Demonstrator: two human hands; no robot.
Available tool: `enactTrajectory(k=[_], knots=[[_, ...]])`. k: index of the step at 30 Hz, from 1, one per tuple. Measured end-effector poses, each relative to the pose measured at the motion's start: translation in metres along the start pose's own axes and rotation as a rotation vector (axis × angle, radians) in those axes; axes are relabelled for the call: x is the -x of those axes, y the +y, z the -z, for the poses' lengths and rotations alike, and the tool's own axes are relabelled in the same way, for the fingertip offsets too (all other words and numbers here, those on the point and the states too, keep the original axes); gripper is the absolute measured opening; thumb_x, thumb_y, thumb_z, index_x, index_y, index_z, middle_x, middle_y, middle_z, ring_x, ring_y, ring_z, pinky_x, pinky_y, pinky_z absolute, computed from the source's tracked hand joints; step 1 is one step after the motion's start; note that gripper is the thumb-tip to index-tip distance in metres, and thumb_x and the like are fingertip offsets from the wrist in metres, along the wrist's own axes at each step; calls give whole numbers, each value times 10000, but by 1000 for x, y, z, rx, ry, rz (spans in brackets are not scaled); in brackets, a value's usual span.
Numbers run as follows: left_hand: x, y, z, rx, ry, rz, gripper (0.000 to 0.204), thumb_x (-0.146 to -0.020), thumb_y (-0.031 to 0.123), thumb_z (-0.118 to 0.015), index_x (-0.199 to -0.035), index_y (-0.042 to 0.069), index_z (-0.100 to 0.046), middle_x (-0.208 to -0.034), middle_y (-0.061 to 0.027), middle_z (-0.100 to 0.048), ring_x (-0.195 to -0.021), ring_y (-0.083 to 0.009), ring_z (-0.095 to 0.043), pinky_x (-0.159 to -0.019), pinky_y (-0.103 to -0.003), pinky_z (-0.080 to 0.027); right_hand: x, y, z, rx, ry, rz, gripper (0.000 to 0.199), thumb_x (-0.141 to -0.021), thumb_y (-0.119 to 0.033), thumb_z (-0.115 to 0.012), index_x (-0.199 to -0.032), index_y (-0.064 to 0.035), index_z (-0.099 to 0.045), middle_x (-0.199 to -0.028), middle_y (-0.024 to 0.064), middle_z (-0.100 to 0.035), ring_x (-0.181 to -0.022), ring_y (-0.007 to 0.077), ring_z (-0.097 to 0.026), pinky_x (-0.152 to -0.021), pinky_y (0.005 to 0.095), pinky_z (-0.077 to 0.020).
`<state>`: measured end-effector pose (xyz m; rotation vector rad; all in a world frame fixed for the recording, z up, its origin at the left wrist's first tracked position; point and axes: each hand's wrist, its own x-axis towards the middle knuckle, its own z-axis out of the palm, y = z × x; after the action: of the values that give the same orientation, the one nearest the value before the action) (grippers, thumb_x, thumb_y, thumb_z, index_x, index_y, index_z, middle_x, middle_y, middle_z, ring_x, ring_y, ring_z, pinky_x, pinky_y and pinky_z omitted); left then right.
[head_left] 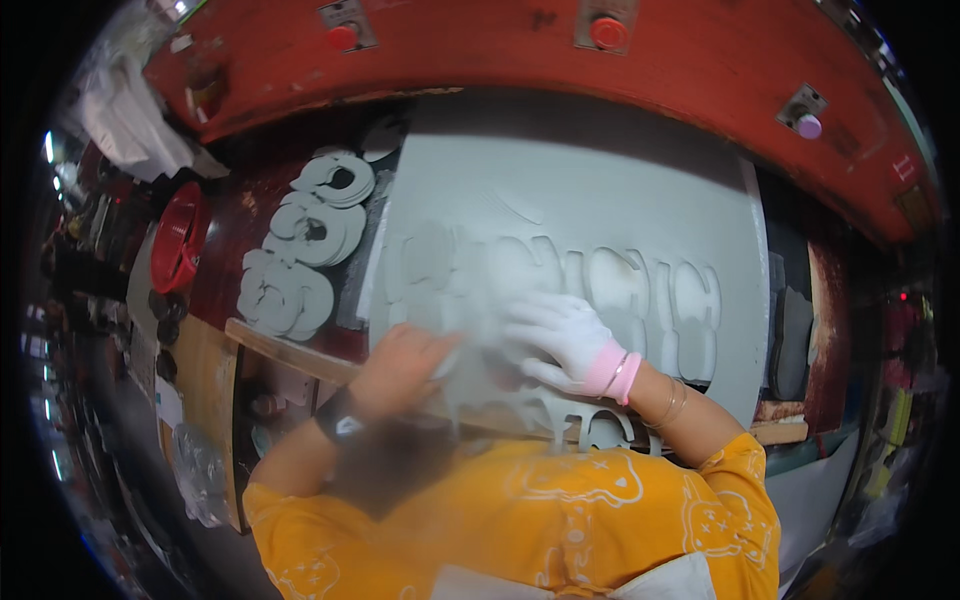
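Head view. R hand [560,335], in white fabric glove w/ pink cuff, is palm-down over near half of wide, flat, pale-grey sheet [590,170]; fingers slightly spread. Bare L hand [405,365], w/ dark band [340,415] at wrist, is just L of it, fingers pointing toward R hand. Grip, both hands: can't tell whether closed on anything; hazy patch blurs the fingertips. Sheet runs under & ahead of both hands. Rounded cut outlines [693,300] in sheet lie ahead & to R of R hand; grey openwork strip w/ curved gaps [570,408] lies btwn R hand & the body.

L of L hand, a bit ahead: loose stacks of flat, rounded, pale-grey pieces [285,225], approx. in a row. Farther L: round red plastic basket [178,235]. Well ahead of both hands, across top: painted red beam [480,60] w/ two round red push-buttons [608,33] & one purple knob [807,126], the latter ahead-R. Behind the hands: yellow garment w/ white line drawings [640,510]. Clear plastic bag [200,475], low, L & behind L hand.
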<state>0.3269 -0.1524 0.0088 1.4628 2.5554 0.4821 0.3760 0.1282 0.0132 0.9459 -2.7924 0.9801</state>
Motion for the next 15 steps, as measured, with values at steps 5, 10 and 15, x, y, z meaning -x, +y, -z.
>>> enactTrajectory(k=[5,10,15], knots=[[-5,-1,-19,-140,110,18,640,-702,208,-777,-1289,160,-527,-803,-47,-493,-763,-245,-542,-820,-372,-398,-8,4,-1,-49,-47,-20,353,-785,-214,-664,-1115,-90,-645,-1199,136,-613,-1093,359,-564,-928,452,-447],[-10,5,-15,-205,137,39,672,-683,250,-767,-1299,146,-518,-813,-84,-498,-769,-274,-540,-798,-391,-407,-28,22,8,-114,74,-85,242,-815,-182,-636,-1025,-63,-659,-923,143,-648,-904,361,-600,-813,431,-484],[-8,0,5,196,211,18,597,-738,145,-608,-1325,115,-503,-900,-133,-589,-852,-337,-559,-828,-454,-432,-75,51,9,404,401,-297,253,-828,-281,-615,-954,-74,-685,-973,143,-655,-940,331,-610,-813,437,-494]])
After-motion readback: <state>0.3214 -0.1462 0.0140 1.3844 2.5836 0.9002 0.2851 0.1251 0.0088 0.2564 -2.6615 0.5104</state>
